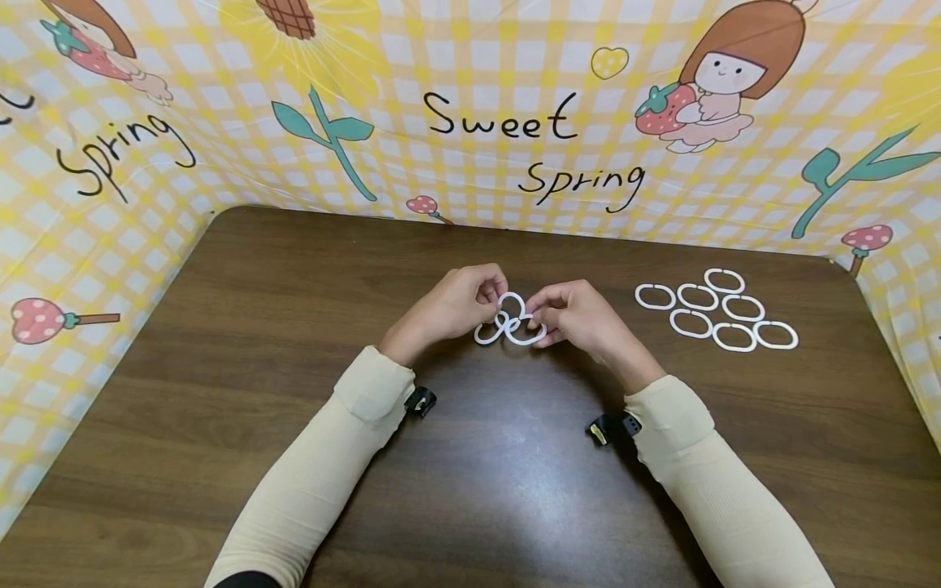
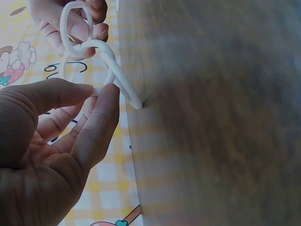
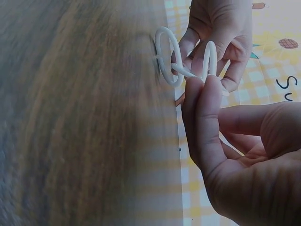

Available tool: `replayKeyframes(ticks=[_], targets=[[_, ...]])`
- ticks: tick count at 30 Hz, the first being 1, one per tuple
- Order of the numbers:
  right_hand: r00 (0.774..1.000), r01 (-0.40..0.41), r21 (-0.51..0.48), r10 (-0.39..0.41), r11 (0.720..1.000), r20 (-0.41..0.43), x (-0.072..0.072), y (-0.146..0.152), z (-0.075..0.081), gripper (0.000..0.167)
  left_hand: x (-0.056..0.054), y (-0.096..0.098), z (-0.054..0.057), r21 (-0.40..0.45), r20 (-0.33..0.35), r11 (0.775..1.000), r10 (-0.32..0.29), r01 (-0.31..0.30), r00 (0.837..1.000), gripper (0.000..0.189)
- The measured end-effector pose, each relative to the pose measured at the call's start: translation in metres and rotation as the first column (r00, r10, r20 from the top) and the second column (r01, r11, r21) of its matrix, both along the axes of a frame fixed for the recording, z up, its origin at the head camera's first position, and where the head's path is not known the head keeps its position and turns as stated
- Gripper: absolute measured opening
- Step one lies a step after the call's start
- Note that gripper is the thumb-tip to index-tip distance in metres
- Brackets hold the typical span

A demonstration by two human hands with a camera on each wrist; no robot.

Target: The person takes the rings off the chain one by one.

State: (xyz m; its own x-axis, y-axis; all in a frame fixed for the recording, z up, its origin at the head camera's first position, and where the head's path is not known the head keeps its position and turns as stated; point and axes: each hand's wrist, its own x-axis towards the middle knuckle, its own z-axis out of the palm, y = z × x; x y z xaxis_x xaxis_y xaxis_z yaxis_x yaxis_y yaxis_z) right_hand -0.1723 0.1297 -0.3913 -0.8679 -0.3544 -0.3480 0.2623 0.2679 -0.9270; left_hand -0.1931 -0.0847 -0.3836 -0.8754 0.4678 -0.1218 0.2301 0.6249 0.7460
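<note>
Three white oval links, like chain links, hang joined between the two hands above the table. My left hand (image 1: 466,300) pinches one of them between thumb and fingertips; in the left wrist view its thumb (image 2: 77,94) presses on the link's edge. Opposite it, my right hand (image 1: 577,317) pinches the right-hand link (image 1: 527,341) with its fingertips. The upper link (image 1: 512,294) stands between the hands, and the left-hand link (image 1: 485,341) hangs lower, below the left fingers. In the right wrist view a link (image 3: 159,40) hangs beyond the fingertips. Fingers hide parts of the links.
Several more white oval links (image 1: 691,324) lie flat in a cluster at the right of the brown wooden table (image 1: 243,351). A yellow checked cloth (image 1: 478,188) with printed figures stands along the table's back and sides. Small dark devices sit at both wrists.
</note>
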Motion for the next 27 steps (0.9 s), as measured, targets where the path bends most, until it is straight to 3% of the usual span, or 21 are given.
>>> replayKeyframes(ticks=[27], targets=[[1.0,0.004,-0.018,-0.003,1.0,0.012,0.0022,0.0044,0.0003,0.023,-0.0003,-0.0002,0.0002,0.001,0.024,0.999,0.032,-0.032,0.999,0.015]])
